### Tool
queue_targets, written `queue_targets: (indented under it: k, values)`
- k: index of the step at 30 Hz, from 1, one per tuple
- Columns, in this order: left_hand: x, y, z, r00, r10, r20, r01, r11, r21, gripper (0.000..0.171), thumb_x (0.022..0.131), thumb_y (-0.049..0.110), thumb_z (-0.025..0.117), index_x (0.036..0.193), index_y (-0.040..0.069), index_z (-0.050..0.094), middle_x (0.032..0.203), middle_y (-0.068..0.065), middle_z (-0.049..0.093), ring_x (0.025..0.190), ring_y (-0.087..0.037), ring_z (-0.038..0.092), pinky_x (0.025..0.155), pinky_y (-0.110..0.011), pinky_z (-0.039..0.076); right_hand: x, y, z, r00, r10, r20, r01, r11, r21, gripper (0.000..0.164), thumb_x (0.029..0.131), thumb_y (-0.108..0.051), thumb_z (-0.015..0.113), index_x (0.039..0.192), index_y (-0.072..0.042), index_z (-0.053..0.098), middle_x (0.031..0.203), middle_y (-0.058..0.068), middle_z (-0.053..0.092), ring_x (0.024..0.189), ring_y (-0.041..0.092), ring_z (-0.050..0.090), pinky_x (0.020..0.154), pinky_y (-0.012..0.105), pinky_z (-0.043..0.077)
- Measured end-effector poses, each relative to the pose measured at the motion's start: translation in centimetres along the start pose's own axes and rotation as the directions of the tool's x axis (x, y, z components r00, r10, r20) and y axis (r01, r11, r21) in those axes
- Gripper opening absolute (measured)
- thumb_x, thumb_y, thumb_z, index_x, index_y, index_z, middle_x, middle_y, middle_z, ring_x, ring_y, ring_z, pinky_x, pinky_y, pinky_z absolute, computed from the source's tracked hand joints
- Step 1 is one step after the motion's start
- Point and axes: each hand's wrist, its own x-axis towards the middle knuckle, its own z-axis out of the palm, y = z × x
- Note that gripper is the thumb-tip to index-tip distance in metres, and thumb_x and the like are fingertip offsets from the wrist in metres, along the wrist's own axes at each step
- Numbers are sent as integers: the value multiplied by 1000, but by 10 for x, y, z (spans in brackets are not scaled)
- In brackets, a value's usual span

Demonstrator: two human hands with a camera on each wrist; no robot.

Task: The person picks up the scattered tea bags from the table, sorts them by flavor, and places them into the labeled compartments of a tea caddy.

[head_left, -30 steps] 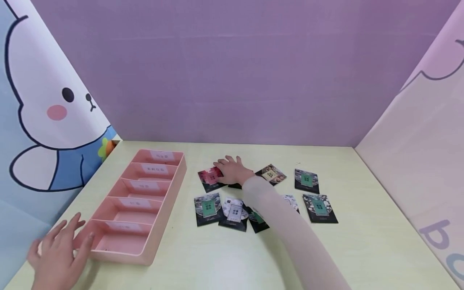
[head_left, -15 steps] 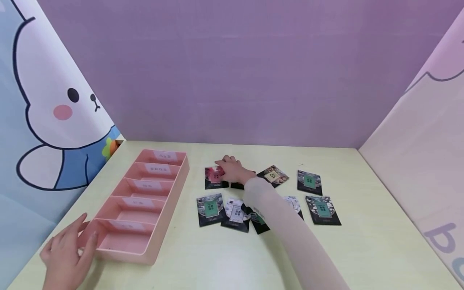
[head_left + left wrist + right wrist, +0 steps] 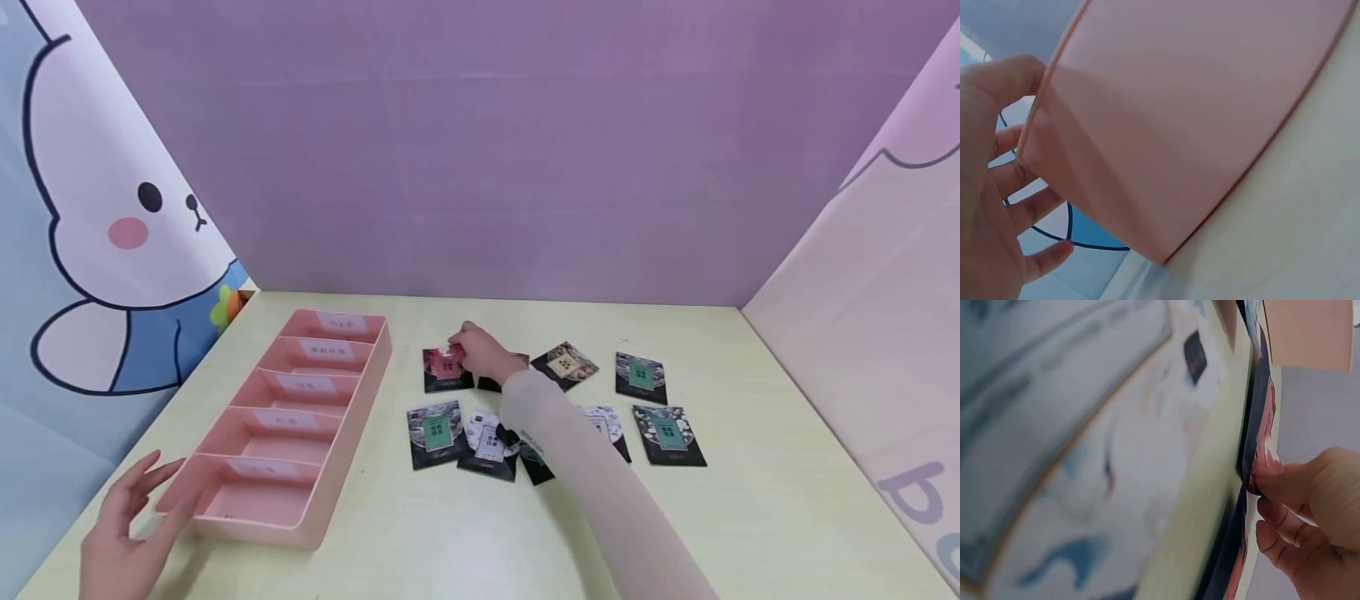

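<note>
The right arm, in a pale sleeve (image 3: 585, 467), reaches forward and inward across the tabletop (image 3: 420, 533). Its right hand (image 3: 486, 354) is angled down, the grip pinching a red packet (image 3: 446, 367) by its upper right edge between thumb and fingers. That packet sits at the left end of the far row — flat, rectangular, red above with a dark lower band. The left hand (image 3: 127, 529) is at the near left corner of a pink box (image 3: 341, 458), its fingers spread apart, the thumb at the rim.

The box is smooth and plain, a long rectangle with five compartments in line, each bearing a white label (image 3: 262, 468) whose characters are too blurred to read surely. A white packet (image 3: 489, 450) and a green-panelled packet (image 3: 437, 433) lie nearer — their small printed characters are equally unclear. Part of some large purple lettering (image 3: 915, 500) shows at right.
</note>
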Motion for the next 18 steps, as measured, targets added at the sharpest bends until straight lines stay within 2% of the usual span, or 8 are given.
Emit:
queue_targets:
  k: [2,7,10,13,18]
  values:
    - [0,1,0,1000,-29,-10,28,998,-62,67,94,10,70,152,24,39,113,39,50,111,19,44,93,1,31,1,0,0,1000,-1,-13,1,1000,5,40,94,7,59,134,2,60,116,16,57,102,23,57,88,31,52]
    - [0,1,0,999,-42,-2,41,983,-180,69,92,-3,69,150,21,42,112,34,57,105,18,51,90,-2,36,2,0,-2,999,4,-53,0,998,70,37,92,10,58,127,1,66,112,15,62,98,22,59,78,27,51]
    - [0,-1,0,999,-39,19,43,962,-268,69,91,-5,68,149,21,43,113,31,59,106,16,53,91,-2,35,1,0,-5,996,-3,-85,13,993,118,33,93,10,56,123,2,68,111,15,66,94,22,60,73,26,49]
    - [0,-3,-1,999,-20,41,35,912,-409,69,89,-11,67,148,18,45,114,26,63,107,13,56,92,-3,37,0,-1,-10,994,4,-111,15,986,164,30,94,9,55,120,1,71,109,14,68,92,21,61,72,25,49]
    - [-2,-9,-5,996,14,90,47,768,-638,71,88,-20,61,148,15,43,119,16,66,107,6,60,86,-3,44,-5,-4,-20,992,39,-124,-8,971,237,27,97,3,58,119,-2,71,112,13,69,99,23,63,78,30,54]
